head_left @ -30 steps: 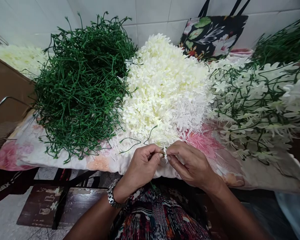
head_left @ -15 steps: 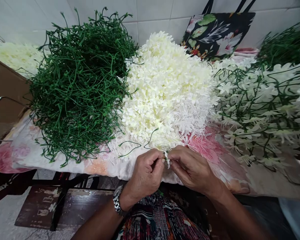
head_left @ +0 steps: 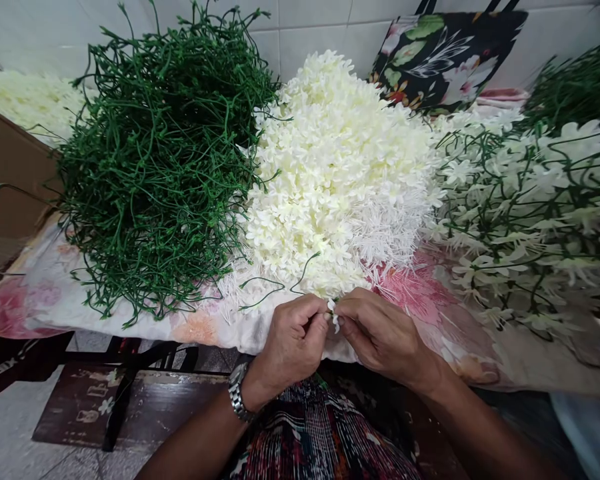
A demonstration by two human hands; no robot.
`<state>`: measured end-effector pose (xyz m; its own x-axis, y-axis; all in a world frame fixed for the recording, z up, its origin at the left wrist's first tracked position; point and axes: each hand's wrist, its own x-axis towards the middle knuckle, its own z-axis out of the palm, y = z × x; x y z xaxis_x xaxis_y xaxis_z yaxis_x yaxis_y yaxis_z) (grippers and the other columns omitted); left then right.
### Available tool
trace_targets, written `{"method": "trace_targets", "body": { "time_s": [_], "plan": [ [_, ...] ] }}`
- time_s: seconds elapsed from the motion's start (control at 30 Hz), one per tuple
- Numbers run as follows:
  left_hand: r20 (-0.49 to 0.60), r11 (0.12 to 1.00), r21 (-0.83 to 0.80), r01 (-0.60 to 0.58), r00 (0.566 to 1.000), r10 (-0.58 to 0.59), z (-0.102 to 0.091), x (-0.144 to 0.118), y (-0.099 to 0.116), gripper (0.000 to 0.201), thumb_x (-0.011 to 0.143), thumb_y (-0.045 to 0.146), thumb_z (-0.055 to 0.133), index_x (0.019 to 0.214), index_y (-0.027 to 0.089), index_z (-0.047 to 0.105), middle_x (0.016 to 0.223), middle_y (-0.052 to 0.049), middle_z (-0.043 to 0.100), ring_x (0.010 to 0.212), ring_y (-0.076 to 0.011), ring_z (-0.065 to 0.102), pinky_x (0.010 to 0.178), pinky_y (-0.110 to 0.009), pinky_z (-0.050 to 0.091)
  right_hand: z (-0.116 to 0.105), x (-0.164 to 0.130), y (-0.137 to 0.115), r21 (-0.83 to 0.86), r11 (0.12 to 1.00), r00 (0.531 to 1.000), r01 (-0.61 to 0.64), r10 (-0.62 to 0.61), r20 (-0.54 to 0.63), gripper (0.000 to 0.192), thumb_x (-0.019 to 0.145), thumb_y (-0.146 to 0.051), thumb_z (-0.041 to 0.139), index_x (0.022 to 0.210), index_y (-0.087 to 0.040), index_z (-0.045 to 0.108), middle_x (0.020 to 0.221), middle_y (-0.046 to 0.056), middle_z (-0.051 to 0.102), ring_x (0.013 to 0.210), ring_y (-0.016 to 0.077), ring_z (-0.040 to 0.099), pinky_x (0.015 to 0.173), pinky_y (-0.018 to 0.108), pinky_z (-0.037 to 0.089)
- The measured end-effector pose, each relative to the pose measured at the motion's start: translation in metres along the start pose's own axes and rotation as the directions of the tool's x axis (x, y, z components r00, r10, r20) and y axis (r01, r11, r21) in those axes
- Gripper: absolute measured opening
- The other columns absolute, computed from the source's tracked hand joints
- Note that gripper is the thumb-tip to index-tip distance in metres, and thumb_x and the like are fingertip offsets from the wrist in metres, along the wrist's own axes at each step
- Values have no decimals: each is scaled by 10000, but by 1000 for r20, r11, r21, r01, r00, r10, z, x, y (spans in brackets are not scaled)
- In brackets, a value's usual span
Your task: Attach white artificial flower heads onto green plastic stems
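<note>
Low centre of the frame, at the near edge of the cloth point(head_left: 45, 300), the left hand point(head_left: 293, 340) and right hand point(head_left: 380, 337) are meeting fingertip to fingertip, both pinching one small white blossom point(head_left: 333, 313) between them. A thin green stem point(head_left: 300, 277) is curling up from that pinch toward the white pile point(head_left: 340, 173); whether the left fingers are gripping the stem end itself cannot be told, as the thumbs are covering it. Compared with a second ago, the hands are sitting slightly lower in the frame and the whole scene is riding a little higher, so the head is tipping rather than the hands travelling; the pinch itself is staying closed and the blossom is remaining at the same spot between the thumbs. Judgement: the fitting of blossom to stem is still being worked, not released. A watch point(head_left: 237, 397) is showing on the left wrist. Upper left, the green stem pile point(head_left: 160, 167) is lying well apart from the hands; at right, finished sprays point(head_left: 530, 207) are spreading over the cloth. A floral bag point(head_left: 440, 53) is leaning against the tiled wall at upper right.
</note>
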<state>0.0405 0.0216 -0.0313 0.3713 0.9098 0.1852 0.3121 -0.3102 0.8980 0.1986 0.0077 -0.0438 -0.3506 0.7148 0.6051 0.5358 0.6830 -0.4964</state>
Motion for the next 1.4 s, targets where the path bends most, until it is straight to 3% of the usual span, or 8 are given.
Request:
{"method": "trace_targets", "body": {
  "time_s": [0.17, 0.3, 0.47, 0.67, 0.87, 1.03, 1.23, 1.4],
  "plan": [
    [18, 988, -133, 80, 997, -78, -2, -2, 0, 185, 801, 154, 434, 623, 179, 479, 548, 45, 422, 508, -90, 385, 493, -202, 321, -4, 1, -3, 33, 999, 999, -27, 28, -23, 128, 858, -70, 479, 907, -172, 540, 726, 33, 602, 676, 131, 568, 611, 244, 492],
    [-36, 961, -240, 137, 988, -149, -4, -5, 2, 161, 799, 190, 481, 653, 167, 545, 563, 33, 467, 519, -92, 403, 488, -196, 339, -12, 5, -14, 58, 993, 993, -106, 109, -47, 109, 848, -109, 524, 920, -184, 558, 752, 31, 631, 688, 136, 590, 613, 255, 498],
    [-106, 978, -182, 102, 987, -123, -7, -8, 4, 158, 781, 189, 510, 638, 164, 573, 557, 24, 510, 528, -103, 456, 505, -198, 375, -18, 7, -25, 38, 991, 987, -128, 131, -96, 87, 841, -126, 531, 895, -190, 555, 721, 24, 620, 659, 141, 580, 591, 266, 490],
    [-109, 992, -125, 23, 993, -36, -6, -13, 5, 142, 796, 161, 517, 694, 166, 615, 588, 23, 567, 537, -100, 497, 515, -190, 391, -15, 8, -27, 36, 996, 993, -81, 84, -79, 121, 844, -88, 512, 908, -181, 554, 734, 36, 621, 678, 142, 575, 600, 262, 485],
    [-103, 992, -120, 47, 993, -60, -2, -13, 5, 145, 782, 140, 503, 710, 156, 628, 601, 10, 604, 552, -111, 532, 529, -202, 410, -11, 6, -25, 44, 993, 992, -108, 110, -63, 140, 844, -61, 483, 848, -181, 556, 684, 19, 593, 624, 124, 555, 557, 241, 470],
    [-69, 993, -81, 89, 993, -94, 0, -11, 4, 165, 795, 148, 476, 691, 169, 601, 606, 14, 598, 563, -113, 535, 524, -203, 402, -10, 6, -22, 51, 984, 985, -171, 172, -23, 136, 847, -76, 468, 844, -186, 547, 684, 15, 600, 614, 124, 569, 549, 239, 479],
    [-39, 998, 68, 6, 999, -3, -1, -10, 7, 179, 783, 100, 445, 689, 173, 578, 607, 14, 579, 547, -106, 501, 522, -208, 387, -10, 6, -15, 60, 982, 984, -179, 180, -4, 128, 844, -89, 459, 834, -189, 537, 671, 2, 585, 585, 112, 566, 523, 219, 467],
    [-57, 996, 87, 10, 998, -5, 0, -8, 7, 193, 779, 95, 439, 659, 172, 569, 565, 20, 540, 514, -100, 470, 502, -204, 368, -8, 6, -12, 61, 977, 979, -202, 201, 25, 121, 839, -95, 454, 822, -192, 524, 651, -10, 573, 554, 100, 545, 497, 203, 445]
  ]
}}
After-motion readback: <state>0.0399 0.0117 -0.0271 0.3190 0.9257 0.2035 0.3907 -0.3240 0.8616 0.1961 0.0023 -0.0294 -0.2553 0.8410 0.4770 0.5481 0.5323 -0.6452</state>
